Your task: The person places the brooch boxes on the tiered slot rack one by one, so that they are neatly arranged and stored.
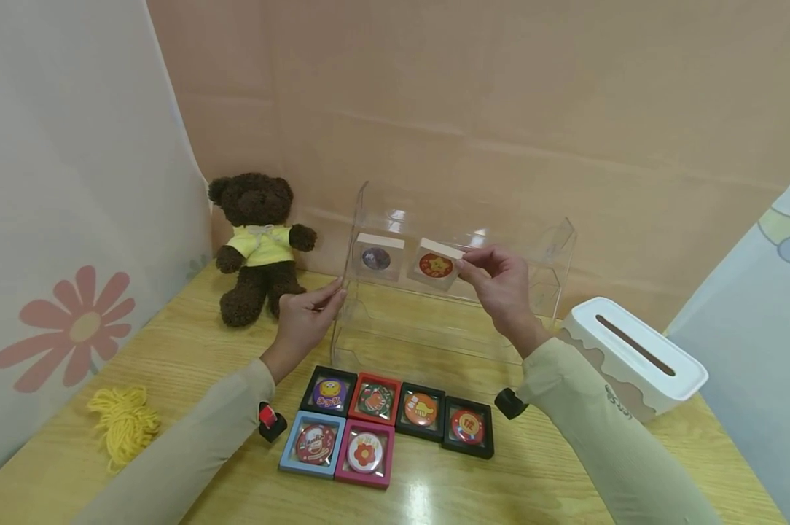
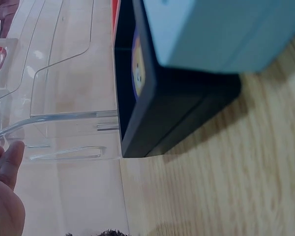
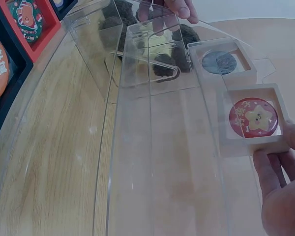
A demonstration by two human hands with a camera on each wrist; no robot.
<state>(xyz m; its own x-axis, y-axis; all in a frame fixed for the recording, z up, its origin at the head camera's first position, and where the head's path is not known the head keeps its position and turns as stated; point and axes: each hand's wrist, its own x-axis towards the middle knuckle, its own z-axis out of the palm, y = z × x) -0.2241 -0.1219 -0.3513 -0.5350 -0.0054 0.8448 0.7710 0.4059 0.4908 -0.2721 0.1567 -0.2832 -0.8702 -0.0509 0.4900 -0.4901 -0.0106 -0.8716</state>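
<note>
A pale-framed red badge with a yellow star is at the upper tier of a clear rack, tilted a little; whether it rests on that tier cannot be told. White Chinese characters and an exclamation mark curve beside the star, too small to read surely. The right hand pinches the frame's right edge between thumb and fingers. Just beside it on the tier stands a pale-framed grey-purple badge. The left hand grips the edge of the rack's left side panel.

On the table before the rack lie six more. The far row runs, left to right: a black-framed purple badge with blurred lettering, a red-framed green badge, a black-framed orange badge showing a yellow hand and characters, and a black-framed red badge reading "优". Nearer are a blue-framed red badge, its writing illegible, and a magenta-framed white badge with a red flower.

A brown teddy bear in a yellow top sits left of the rack, yellow yarn lies nearer, and a white-lidded tissue box, its script unreadable, stands at right.
</note>
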